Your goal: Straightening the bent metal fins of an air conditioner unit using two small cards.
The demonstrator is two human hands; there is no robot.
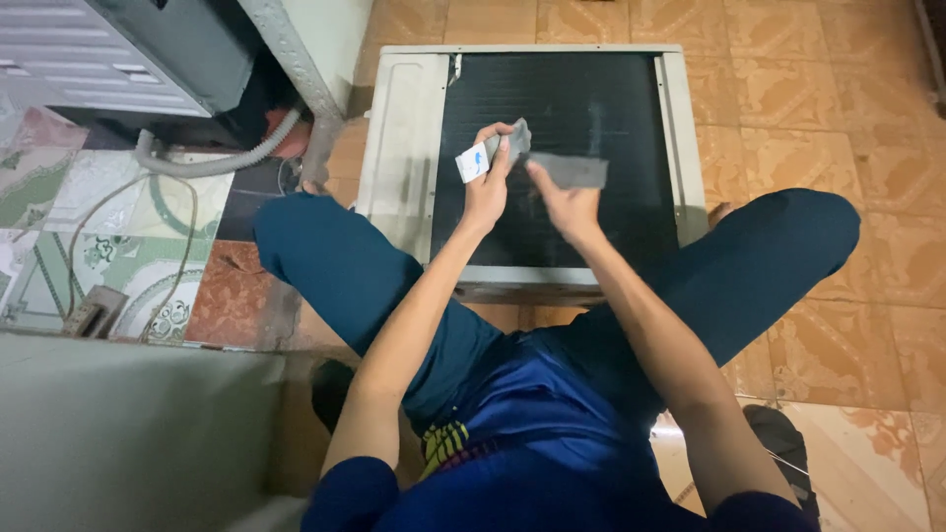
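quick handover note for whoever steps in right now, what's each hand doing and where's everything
Left hand: pinches a small white and blue packet together with one end of a grey strip.
Right hand: fingers on the grey strip, which stretches out to the right.
Both hands are over the dark finned panel of a pale metal unit lying flat on the tiled floor, between the person's knees.
Done: the strip is drawn out flat between the hands.
Left: whether any of it sits on the panel cannot be told.
A grey corrugated hose lies at the left.
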